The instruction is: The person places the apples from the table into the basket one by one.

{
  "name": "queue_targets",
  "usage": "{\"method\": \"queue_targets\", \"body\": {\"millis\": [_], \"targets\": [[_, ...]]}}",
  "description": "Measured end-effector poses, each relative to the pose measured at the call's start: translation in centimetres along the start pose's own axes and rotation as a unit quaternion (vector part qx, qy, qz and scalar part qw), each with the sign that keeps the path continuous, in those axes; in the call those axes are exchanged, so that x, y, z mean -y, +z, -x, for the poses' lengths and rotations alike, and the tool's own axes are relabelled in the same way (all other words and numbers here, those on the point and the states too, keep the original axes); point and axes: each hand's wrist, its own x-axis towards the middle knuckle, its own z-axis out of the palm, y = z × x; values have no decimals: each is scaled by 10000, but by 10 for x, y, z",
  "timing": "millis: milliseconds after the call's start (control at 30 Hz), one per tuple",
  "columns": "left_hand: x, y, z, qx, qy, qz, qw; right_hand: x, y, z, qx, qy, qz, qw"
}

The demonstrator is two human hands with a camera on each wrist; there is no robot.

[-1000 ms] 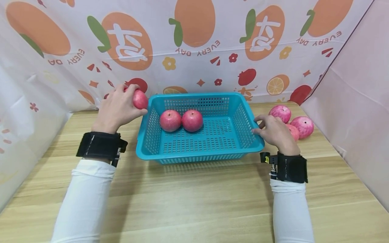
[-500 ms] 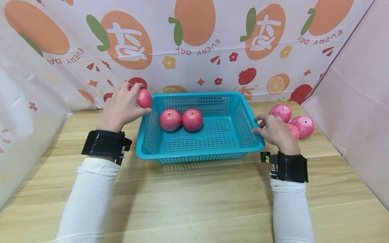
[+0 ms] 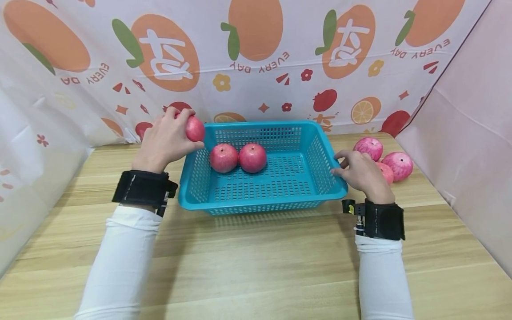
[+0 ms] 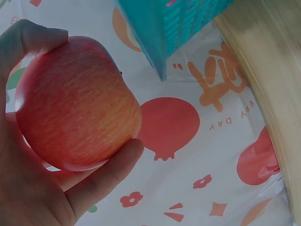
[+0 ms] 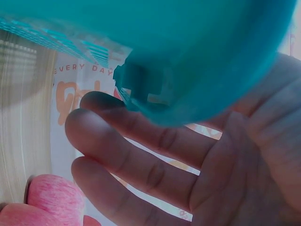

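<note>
In the head view my left hand [image 3: 166, 140] grips a red apple [image 3: 195, 129] just above the left rim of the blue plastic basket [image 3: 260, 206]. The left wrist view shows this apple [image 4: 77, 106] pressed between thumb and fingers, its skin red fading to yellow. Two more red apples, one at left [image 3: 224, 158] and one at right [image 3: 253, 158], sit side by side inside the basket. At the basket's right end, my right hand [image 3: 362, 173] holds the rim. From the right wrist view, its fingers [image 5: 136, 155] curve beneath the rim; the thumb is hidden there.
Right of the basket, beside my right hand, lie several pink-red apples [image 3: 397, 167], one partly behind the hand. The wooden table [image 3: 256, 266] runs under everything. A white fruit-print sheet [image 3: 256, 95] hangs behind, and pale sheets stand at both sides.
My left hand has carried its apple rightward, from outside the basket's left rim to over that rim. The right hand stays on the basket, which has not visibly moved.
</note>
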Motion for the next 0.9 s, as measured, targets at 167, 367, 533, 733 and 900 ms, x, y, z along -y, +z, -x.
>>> {"method": "queue_targets", "body": {"millis": [167, 367, 533, 733, 900], "targets": [[-4, 0, 0, -6, 49, -26, 10000, 0, 0, 0, 10, 11, -12, 10000], [-8, -1, -2, -8, 146, -72, 9999, 0, 0, 0, 14, -2, 5, 10000], [-9, -2, -2, -36, 188, -77, 9998, -1, 0, 0, 0, -22, -1, 10000], [-12, -3, -4, -92, 259, -85, 9996, -1, 0, 0, 4, 1, -23, 10000], [-13, -3, -4, -109, 283, -113, 9995, -1, 0, 1, -24, -50, 12, 10000]]}}
